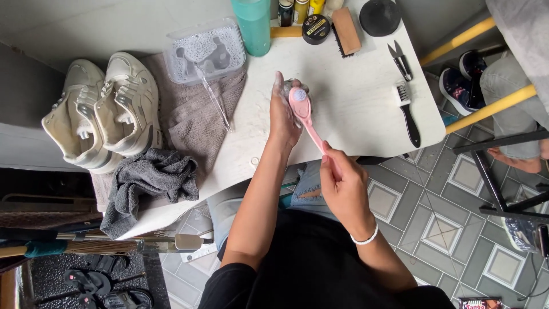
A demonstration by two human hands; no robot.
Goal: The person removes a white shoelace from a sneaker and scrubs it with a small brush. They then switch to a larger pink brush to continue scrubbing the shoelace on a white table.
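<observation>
My right hand (pixel 343 186) grips the handle of a pink brush (pixel 303 111), whose head lies against my left hand (pixel 284 114). My left hand is cupped over the white table (pixel 349 97), wet with foam, and seems to hold a small clear object under the brush head; what it is I cannot tell. A pair of off-white sneakers (pixel 103 111) stands at the table's left end beside a brown-grey towel (pixel 194 126).
A clear tub of foamy water (pixel 205 52), a teal bottle (pixel 253 24), small bottles, a round tin (pixel 315 28), a wooden brush (pixel 346 30), scissors (pixel 400 60), a black-handled brush (pixel 407 111) and a dark grey cloth (pixel 150 180) lie on the table. Another person's legs (pixel 509 91) are at right.
</observation>
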